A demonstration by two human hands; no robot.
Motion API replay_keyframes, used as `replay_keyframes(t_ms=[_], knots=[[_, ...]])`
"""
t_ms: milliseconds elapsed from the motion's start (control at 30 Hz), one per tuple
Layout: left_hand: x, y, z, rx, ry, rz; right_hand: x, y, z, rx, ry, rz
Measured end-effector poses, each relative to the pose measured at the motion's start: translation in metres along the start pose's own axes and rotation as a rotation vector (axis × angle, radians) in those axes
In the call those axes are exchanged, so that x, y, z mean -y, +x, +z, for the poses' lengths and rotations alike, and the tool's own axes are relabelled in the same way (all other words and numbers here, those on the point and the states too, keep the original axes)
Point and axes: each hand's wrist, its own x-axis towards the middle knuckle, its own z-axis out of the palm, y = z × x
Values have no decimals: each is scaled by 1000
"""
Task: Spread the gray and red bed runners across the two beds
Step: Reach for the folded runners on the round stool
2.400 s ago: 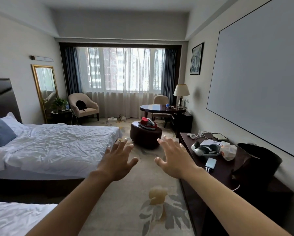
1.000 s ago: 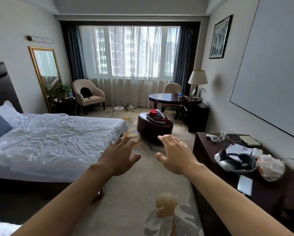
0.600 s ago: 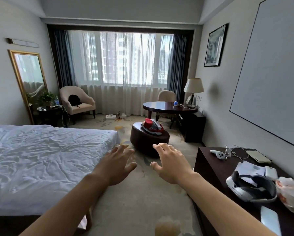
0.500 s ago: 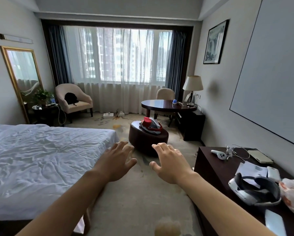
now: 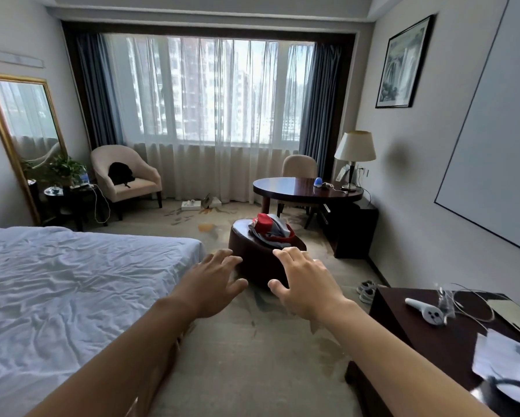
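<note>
Left of both hands lies the bed [image 5: 72, 284], its white cover bare and rumpled, no runner on it yet. The left hand [image 5: 212, 284] and right hand [image 5: 305, 281] reach forward side by side, fingers spread and holding nothing, probably readied for a two-handed pickup. Just beyond their fingertips the gray and red bed runners [image 5: 270, 230] sit bunched on the dark ottoman [image 5: 252, 260], with the sideboard [image 5: 433, 341] off to the right.

Head view — standing height (wide-angle), facing the window [image 5: 213, 88], tilted down.
</note>
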Motion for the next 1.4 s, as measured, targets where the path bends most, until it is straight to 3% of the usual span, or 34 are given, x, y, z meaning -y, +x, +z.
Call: replay_keyframes(t_ms=[333, 967, 1400], knots=[[46, 133, 16, -4, 6, -8, -57, 132, 32, -2, -8, -34], [204, 443, 62, 8, 37, 84, -135, 437, 130, -20, -46, 19], [266, 664, 110, 27, 11, 52, -242, 649, 187, -32, -18, 31]])
